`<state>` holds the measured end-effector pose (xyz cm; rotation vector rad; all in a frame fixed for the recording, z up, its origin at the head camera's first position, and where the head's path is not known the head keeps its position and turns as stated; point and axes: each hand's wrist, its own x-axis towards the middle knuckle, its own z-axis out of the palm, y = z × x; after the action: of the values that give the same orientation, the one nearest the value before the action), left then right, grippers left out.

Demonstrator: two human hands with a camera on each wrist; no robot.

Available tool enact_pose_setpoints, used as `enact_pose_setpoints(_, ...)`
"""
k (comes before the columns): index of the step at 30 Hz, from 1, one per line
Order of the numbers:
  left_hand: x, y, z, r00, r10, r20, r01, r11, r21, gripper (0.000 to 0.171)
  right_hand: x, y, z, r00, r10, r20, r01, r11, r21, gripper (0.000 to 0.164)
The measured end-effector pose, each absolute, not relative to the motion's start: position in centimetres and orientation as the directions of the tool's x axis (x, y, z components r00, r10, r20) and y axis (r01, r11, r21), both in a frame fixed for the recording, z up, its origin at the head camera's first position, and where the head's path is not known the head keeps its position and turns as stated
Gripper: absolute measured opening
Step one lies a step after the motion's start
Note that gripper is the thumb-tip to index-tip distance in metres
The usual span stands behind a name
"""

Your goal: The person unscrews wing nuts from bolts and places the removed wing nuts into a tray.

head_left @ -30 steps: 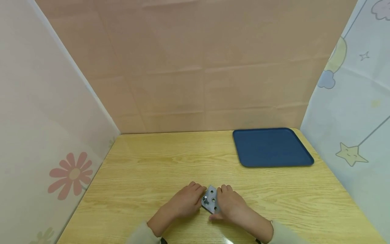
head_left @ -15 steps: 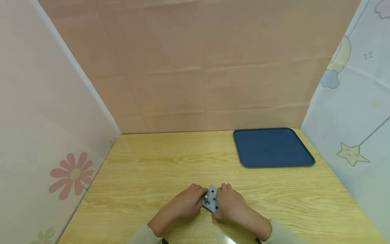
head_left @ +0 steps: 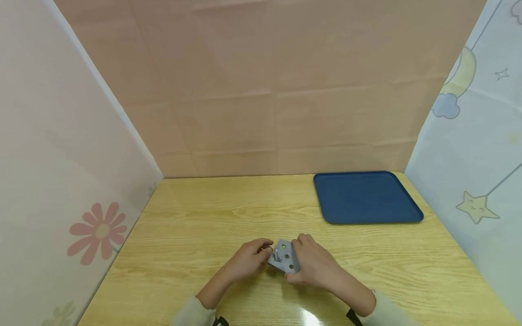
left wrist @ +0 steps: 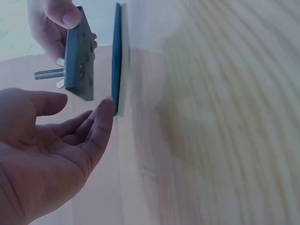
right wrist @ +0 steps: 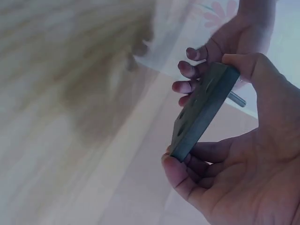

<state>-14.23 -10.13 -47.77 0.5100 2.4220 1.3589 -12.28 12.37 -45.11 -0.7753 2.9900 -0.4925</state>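
Observation:
A grey metal plate [head_left: 284,251] with several round holes is in my right hand [head_left: 314,262], which grips it between thumb and fingers by its right edge. A threaded bolt [left wrist: 49,74] with a wing nut [left wrist: 60,84] sticks out of one face near the left corner. My left hand [head_left: 246,260] is beside that corner and holds nothing. Its thumb and bent fingers stand apart, with a gap to the plate in the left wrist view. In the right wrist view the plate's long edge [right wrist: 206,115] faces the camera, and the left fingers [right wrist: 187,70] show behind it.
A blue tray [head_left: 367,198] lies at the back right of the wooden table [head_left: 228,203]. A brown sheet [head_left: 244,90] stands behind the table. White printed panels close off the left [head_left: 49,136] and right [head_left: 469,145] sides.
My left hand has let go of the plate's left side and its fingers have spread. My right hand has moved the plate slightly up and away from me in the head view.

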Motion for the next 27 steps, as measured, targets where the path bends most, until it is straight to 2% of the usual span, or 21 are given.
enact_pose_setpoints(5,-14.7,-9.9,-47.2,-0.891,0.409,-0.195,-0.088,0.266,0.96,0.047,-12.6,12.5,-44.0,-0.875,-0.472,0.112,-0.482,0.82,-0.309,0.072)
enact_pose_setpoints(11,-15.6,-9.5,-46.8,-0.871,0.417,-0.26,-0.257,0.064,0.964,0.045,-13.0,12.7,-43.2,-0.868,-0.469,0.163,-0.496,0.801,-0.336,0.076)
enact_pose_setpoints(20,-16.3,-9.1,-46.1,-0.862,0.432,-0.267,-0.301,-0.01,0.954,0.04,-13.3,12.9,-42.9,-0.847,-0.495,0.194,-0.531,0.769,-0.356,0.076)
enact_pose_setpoints(27,-16.4,-8.9,-45.8,-0.862,0.43,-0.269,-0.29,0.019,0.957,0.037,-13.6,13.0,-43.0,-0.837,-0.517,0.18,-0.545,0.756,-0.362,0.076)
